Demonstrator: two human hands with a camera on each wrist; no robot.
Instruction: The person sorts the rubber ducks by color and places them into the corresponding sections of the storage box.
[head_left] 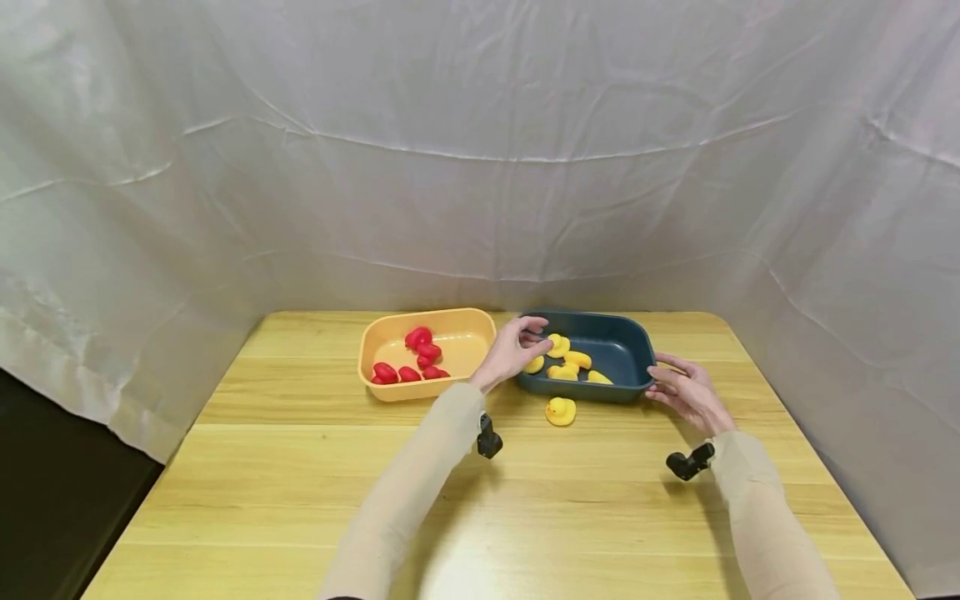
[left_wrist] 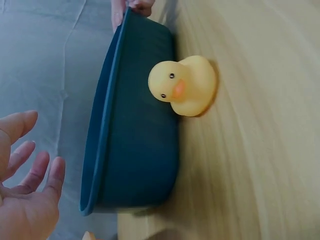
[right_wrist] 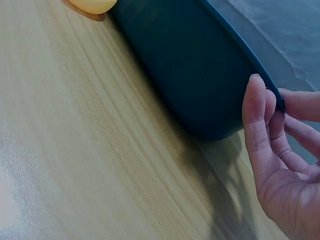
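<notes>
My left hand (head_left: pixel 513 352) is over the left end of a dark blue tub (head_left: pixel 633 354), its fingers spread and nothing between them. In the left wrist view those fingers (left_wrist: pixel 32 175) stand apart from the tub's rim. At the tub's right end, my right hand (head_left: pixel 690 392) pinches the rim between thumb and fingers, seen closer in the right wrist view (right_wrist: pixel 295 165). Inside the tub lie several yellow toys, among them a rubber duck (head_left: pixel 558 345) near my left fingertips. Another yellow rubber duck (head_left: pixel 561 411) sits on the table just in front of the tub.
To the left stands an orange-yellow tub (head_left: pixel 472 346) with several red toys (head_left: pixel 429 353) in it. Both tubs rest near the back edge of a wooden table (head_left: pixel 300 475). Pale cloth (head_left: pixel 465 208) hangs behind and at the sides.
</notes>
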